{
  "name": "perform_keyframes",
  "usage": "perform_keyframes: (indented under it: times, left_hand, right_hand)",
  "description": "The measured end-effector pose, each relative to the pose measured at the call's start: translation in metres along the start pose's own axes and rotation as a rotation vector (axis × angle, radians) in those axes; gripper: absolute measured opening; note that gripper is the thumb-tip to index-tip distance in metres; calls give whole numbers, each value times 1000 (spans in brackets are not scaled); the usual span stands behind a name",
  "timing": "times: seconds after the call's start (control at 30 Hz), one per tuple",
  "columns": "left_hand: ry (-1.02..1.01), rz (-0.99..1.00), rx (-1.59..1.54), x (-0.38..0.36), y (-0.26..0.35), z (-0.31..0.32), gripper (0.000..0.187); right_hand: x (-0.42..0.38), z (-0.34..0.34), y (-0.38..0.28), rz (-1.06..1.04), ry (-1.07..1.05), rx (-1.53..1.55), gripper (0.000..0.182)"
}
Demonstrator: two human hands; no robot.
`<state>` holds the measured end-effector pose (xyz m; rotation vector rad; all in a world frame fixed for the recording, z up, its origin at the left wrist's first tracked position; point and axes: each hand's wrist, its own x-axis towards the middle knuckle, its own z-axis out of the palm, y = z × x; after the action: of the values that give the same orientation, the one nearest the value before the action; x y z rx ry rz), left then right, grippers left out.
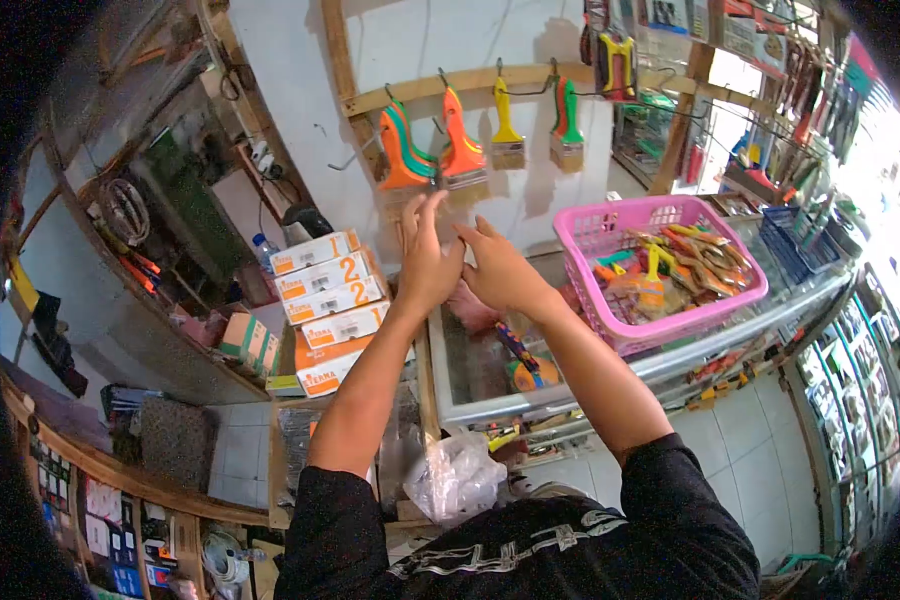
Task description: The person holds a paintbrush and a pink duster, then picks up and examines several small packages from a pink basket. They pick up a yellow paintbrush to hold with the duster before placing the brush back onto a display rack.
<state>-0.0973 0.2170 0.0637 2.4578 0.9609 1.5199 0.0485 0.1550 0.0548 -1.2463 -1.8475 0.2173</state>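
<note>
My left hand (430, 258) is raised in front of the wall, its fingers stretched up just below the hanging orange-handled paintbrushes (462, 140). Close beside it is my right hand (505, 268), fingers apart and pointing up and left. The two hands nearly meet or touch, and I make out nothing held in either one. A green-and-orange group of brushes (402, 150) hangs on a hook above my left fingers. Further right hang a yellow-handled brush (508, 120) and a green-handled brush (568, 120). Under my wrists, a pinkish item (473, 308) lies on the glass counter (460, 375).
A pink plastic basket (635, 333) full of paintbrushes stands on the counter at right, with a dark blue basket (800, 245) beyond it. Stacked white-and-orange boxes (335, 310) rise at left. A clear plastic bag (455, 480) sits near my body.
</note>
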Motion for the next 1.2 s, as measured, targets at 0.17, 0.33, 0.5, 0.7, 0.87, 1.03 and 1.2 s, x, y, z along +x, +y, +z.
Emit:
perform_keyframes:
  times: [0.17,0.33,0.5,0.7,0.87,1.03,1.2]
  left_hand:
    - [-214,150,-267,-17,49,29,54]
    - [-377,109,-489,-37,100,66,51]
    - [-501,238,-554,-35,131,110,41]
    - [-797,348,-452,-17,162,166,41]
    - [-1024,420,-232,-4,169,215,52]
    - [-1166,483,-57,-1,166,253,54]
    - [-1164,420,-6,-3,162,266,49]
  right_hand:
    - [-69,-59,-6,43,-49,-76,63]
    - [-126,-117,3,172,-121,-102,60]
    - [-155,-186,25,147,-92,-216,44]
    - [-181,-238,99,346,-54,-335,42]
    - [-177,-266,144,185,-254,-388,36]
    - [-168,-284,159,190,-442,-458,41]
    - [-167,-296,206,5,-493,-526,37]
